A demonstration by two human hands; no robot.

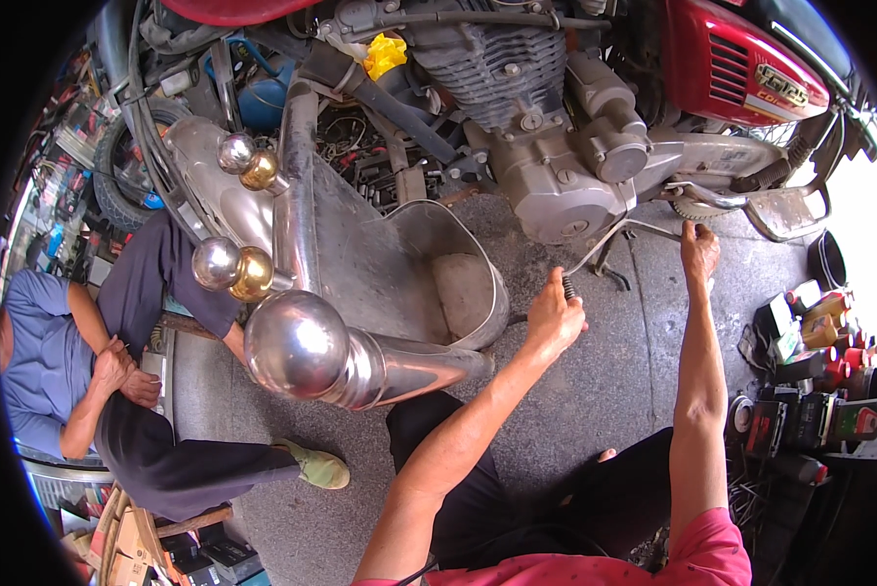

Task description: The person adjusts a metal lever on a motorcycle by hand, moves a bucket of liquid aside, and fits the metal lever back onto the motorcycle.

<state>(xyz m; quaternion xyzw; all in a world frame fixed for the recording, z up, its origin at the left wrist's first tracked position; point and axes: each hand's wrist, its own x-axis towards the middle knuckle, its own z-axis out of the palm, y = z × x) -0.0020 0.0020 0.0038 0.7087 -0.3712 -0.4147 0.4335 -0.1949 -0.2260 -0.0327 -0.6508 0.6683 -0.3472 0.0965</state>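
My left hand (556,313) is closed around a bent metal rod (591,254) beside a coiled, spring-like piece. My right hand (700,254) grips a metal bar (658,229) that meets the rod just below the motorcycle engine (565,186); whether they are joined I cannot tell. A dark bracket (614,273) hangs or stands beneath them. Left of my hands is a grey metal footboard (360,273) with polished tubing and silver and gold balls (296,349).
A co-worker (48,371) sits at the left, hands together. Cans and boxes (819,381) crowd the right, near a black bucket (825,261). A red side panel (712,59) is at the upper right, a yellow crumpled item (385,56) at the top.
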